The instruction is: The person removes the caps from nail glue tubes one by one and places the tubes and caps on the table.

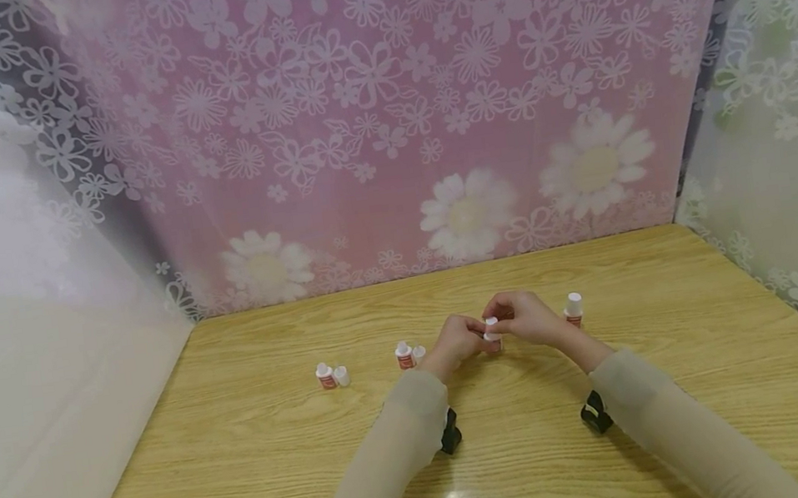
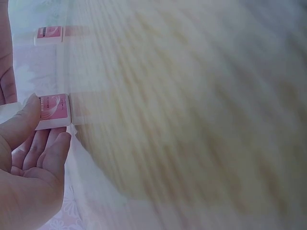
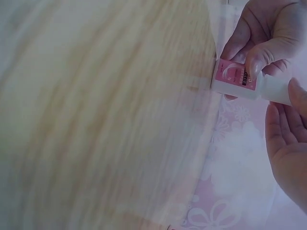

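Note:
My left hand [image 1: 458, 340] grips a small white bottle [image 3: 235, 79] with a pink label, thumb on the label. It stands upright on the wooden table in the head view, its base at the tabletop. From above, my right hand [image 1: 527, 320] pinches the tall white cap [image 3: 277, 90] at the bottle's top between thumb and fingers. A matching bottle [image 1: 573, 309] with its cap on stands beyond my right wrist. To the left are two uncapped bottles, a nearer one [image 1: 404, 355] and a farther one [image 1: 326, 376], each with a loose white cap beside it.
The wooden table [image 1: 261, 469] runs back to a pink flowered curtain [image 1: 373, 168]. Pale sheets [image 1: 24, 332] hang along both sides. Black wrist devices [image 1: 596, 413] sit below each forearm.

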The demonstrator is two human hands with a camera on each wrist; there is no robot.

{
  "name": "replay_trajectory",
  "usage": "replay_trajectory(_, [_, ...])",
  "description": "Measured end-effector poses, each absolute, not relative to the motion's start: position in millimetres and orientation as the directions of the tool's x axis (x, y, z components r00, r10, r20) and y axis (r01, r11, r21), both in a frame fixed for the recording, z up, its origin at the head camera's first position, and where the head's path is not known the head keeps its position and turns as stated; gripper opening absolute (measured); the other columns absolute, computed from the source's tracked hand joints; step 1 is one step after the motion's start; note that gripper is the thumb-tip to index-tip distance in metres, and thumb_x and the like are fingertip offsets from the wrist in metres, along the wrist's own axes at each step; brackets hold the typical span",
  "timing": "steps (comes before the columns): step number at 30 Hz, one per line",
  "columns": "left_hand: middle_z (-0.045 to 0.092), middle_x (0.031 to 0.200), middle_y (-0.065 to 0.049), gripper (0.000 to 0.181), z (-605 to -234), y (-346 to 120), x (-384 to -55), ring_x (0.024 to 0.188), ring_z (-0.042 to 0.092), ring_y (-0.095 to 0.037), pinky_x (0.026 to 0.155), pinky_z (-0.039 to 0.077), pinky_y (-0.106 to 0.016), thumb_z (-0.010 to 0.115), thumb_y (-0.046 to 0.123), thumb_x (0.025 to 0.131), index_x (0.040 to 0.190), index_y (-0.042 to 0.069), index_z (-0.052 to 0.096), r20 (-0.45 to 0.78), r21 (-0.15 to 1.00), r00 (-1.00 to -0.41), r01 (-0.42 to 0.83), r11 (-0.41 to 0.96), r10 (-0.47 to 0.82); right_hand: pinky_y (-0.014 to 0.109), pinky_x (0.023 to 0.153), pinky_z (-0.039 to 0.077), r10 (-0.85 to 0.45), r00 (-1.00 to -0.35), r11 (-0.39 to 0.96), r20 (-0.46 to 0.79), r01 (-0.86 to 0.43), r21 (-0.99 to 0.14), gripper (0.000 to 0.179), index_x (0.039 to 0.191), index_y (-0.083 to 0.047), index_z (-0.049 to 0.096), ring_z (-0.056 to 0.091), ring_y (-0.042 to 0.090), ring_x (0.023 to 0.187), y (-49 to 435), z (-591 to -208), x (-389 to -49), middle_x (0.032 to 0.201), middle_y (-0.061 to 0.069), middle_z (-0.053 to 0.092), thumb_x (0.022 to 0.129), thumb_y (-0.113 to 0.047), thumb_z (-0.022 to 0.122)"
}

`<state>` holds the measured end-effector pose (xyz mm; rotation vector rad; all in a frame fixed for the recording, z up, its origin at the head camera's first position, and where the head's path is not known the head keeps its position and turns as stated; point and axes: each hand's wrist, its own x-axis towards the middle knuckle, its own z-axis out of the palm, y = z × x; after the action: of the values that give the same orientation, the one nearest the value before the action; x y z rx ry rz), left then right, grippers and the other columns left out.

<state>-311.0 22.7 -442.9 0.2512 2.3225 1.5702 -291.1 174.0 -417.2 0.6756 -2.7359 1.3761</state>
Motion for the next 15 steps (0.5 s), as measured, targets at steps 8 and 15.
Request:
replay_trajectory(8, [0.058, 0.067, 0.000, 0.012, -441.2, 23.2, -310.7, 0.059, 0.044, -0.009, 0.052, 0.037, -0.021, 0.074, 0.001, 0.069, 0.078, -0.001, 0.066, -0.156, 0.921, -0.934, -0.019, 0.390, 0.323, 0.037, 0.075, 0.046, -0.398, -0.904, 0.499, 0.154, -0.354, -0.791, 0.013, 0.096, 0.001, 0.060, 0.056, 0.028, 0.094, 174.5, -414.7, -290.3, 0.094, 0.011, 0.061, 0.083, 0.002, 0.058])
replay_trajectory(15, [0.059, 0.064, 0.000, 0.011, -440.8, 23.0, -309.4, 0.058, 0.045, -0.008, 0.051, 0.037, -0.020, 0.075, 0.001, 0.068, 0.076, 0.000, 0.067, -0.144, 0.919, -0.936, -0.005, 0.395, 0.322, 0.035, 0.071, 0.048, -0.409, -0.897, 0.502, 0.168, -0.375, -0.779, 0.018, 0.095, 0.003, 0.059, 0.058, 0.028, 0.089, 175.3, -416.6, -291.6, 0.091, 0.012, 0.061, 0.080, -0.004, 0.064])
